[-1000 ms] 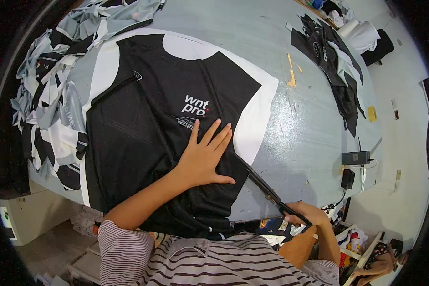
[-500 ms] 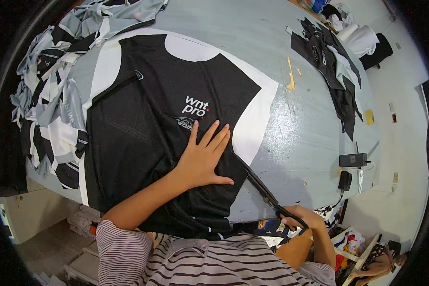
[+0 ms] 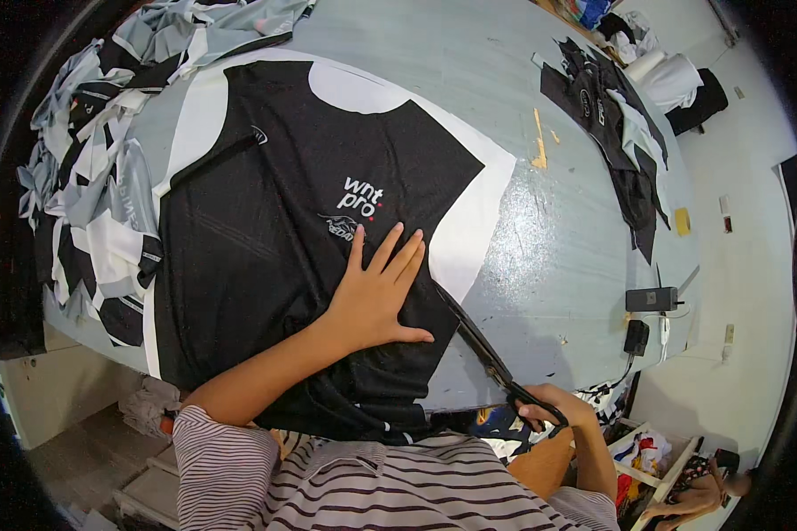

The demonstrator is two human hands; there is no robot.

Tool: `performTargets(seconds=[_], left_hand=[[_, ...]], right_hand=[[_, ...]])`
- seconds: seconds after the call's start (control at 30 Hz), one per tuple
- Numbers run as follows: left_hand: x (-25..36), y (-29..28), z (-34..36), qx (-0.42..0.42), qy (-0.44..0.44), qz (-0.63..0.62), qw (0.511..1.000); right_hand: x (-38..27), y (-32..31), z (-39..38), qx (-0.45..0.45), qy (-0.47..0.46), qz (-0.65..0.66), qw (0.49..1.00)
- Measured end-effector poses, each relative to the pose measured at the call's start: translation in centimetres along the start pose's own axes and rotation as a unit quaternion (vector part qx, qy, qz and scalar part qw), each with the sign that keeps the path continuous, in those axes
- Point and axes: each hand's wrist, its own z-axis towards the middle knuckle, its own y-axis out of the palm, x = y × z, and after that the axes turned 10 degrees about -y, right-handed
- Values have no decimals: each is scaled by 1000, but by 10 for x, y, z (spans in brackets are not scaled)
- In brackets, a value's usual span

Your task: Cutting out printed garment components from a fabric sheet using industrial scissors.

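A large black fabric panel (image 3: 248, 203) with white borders lies on the grey table, printed with small white marks at its chest. My left hand (image 3: 372, 296) rests flat on it with fingers spread, just below the print. Creases run through the black cloth around that hand. At the table's near edge, my right hand (image 3: 549, 409) grips the handles of long dark scissors (image 3: 480, 343). Their blades point up and left, with the tips at the right edge of the panel where black cloth meets the white border (image 3: 460, 239).
Grey, white and black cloth pieces (image 3: 106, 203) are heaped along the left side. More black pieces (image 3: 607, 133) lie far right. A dark power adapter (image 3: 653, 299), a black plug (image 3: 636, 337) and yellow tape (image 3: 682, 221) sit at the right edge. Another person (image 3: 691, 496) is low at right.
My right hand and the scissors have shifted very slightly left, and the scissor handles look a little more closed. My left hand stays in place on the cloth.
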Motion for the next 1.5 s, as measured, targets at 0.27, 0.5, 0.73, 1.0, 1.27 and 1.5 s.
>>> performTargets(seconds=[0.27, 0.5, 0.73, 1.0, 1.27, 1.5], left_hand=[[-1, 2, -2, 3, -1, -4, 1000], [-1, 4, -2, 9, 0, -6, 1000], [-2, 4, -2, 14, -1, -8, 1000], [-1, 1, -2, 2, -8, -11, 1000], [-1, 0, -2, 10, -7, -13, 1000], [-1, 3, -3, 22, -7, -13, 1000]], right_hand=[[-8, 3, 1, 1, 28, -21, 999], [-16, 9, 1, 15, 38, -43, 998], [-17, 13, -1, 28, 29, -52, 998], [-34, 17, 9, 5, -1, -124, 992], [-38, 21, 19, 19, -3, -85, 996], [-43, 26, 20, 42, 18, -102, 994]])
